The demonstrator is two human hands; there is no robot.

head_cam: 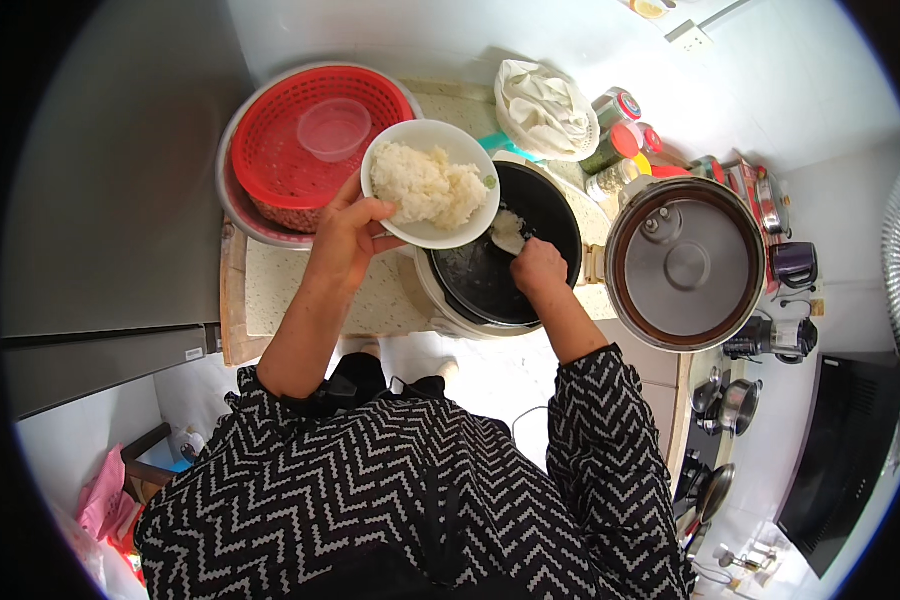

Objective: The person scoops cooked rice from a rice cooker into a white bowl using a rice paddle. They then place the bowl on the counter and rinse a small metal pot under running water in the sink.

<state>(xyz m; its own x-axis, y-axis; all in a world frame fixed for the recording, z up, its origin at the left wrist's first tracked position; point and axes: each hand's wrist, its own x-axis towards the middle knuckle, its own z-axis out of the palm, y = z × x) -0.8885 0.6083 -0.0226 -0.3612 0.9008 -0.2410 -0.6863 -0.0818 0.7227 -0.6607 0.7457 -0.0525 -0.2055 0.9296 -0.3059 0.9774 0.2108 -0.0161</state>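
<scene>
A white bowl (482, 161) heaped with cooked rice (427, 184) is in my left hand (349, 232), thumb over the rim and fingers beneath. The bowl overlaps the left side of an electric rice cooker. Inside the cooker, the dark inner pot (487, 289) has a few grains and smears on its bottom. My right hand (540, 266) is over the pot, gripping a rice paddle (506, 240) that carries a small lump of rice. The paddle's handle is hidden in my fist. The cooker's lid (690, 262) stands open on the right, its metal inner face showing.
At the left, a red plastic colander (262, 165) holding a clear bowl (335, 130) rests in a large basin (225, 161) above reddish beans or nuts. A cloth-filled white basket (544, 105) and several jars (607, 150) line the wall. A grey refrigerator (120, 187) borders the counter.
</scene>
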